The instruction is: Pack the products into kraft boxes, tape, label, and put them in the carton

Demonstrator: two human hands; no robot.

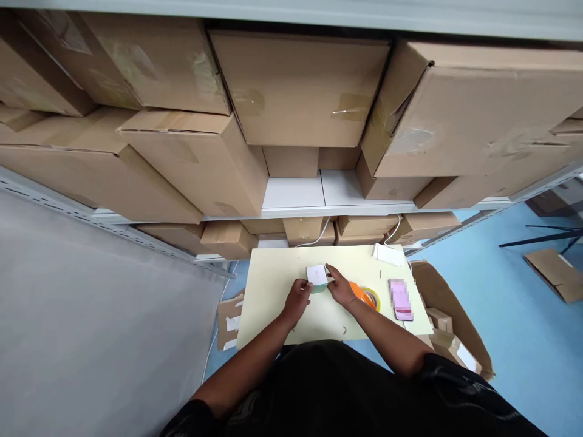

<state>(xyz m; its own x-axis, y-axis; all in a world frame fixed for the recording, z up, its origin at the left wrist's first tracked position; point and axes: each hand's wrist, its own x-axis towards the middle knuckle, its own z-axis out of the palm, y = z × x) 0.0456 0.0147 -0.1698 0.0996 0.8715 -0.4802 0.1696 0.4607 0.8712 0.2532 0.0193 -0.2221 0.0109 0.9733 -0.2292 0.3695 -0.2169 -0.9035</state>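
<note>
A small box [317,275] with a white top and a green front side sits between my hands over the pale yellow table [268,273]. My left hand [298,298] grips its front left corner, with the thumb near the edge and the other fingers curled. On the opposite side, my right hand [339,287] holds the right edge, its index finger reaching towards the back corner. Just right of that hand lies an orange tape dispenser [359,294] with a roll of tape [373,298], partly hidden by my right forearm. Faint marks on the box top are too small to read.
A phone [401,299] with a pink screen lies on the table's right side, below a white packet [388,254]. Shelves [296,211] stacked with cardboard boxes [300,85] stand ahead. A large open carton [455,303] holding smaller boxes is at the right; a grey wall [104,303] is left.
</note>
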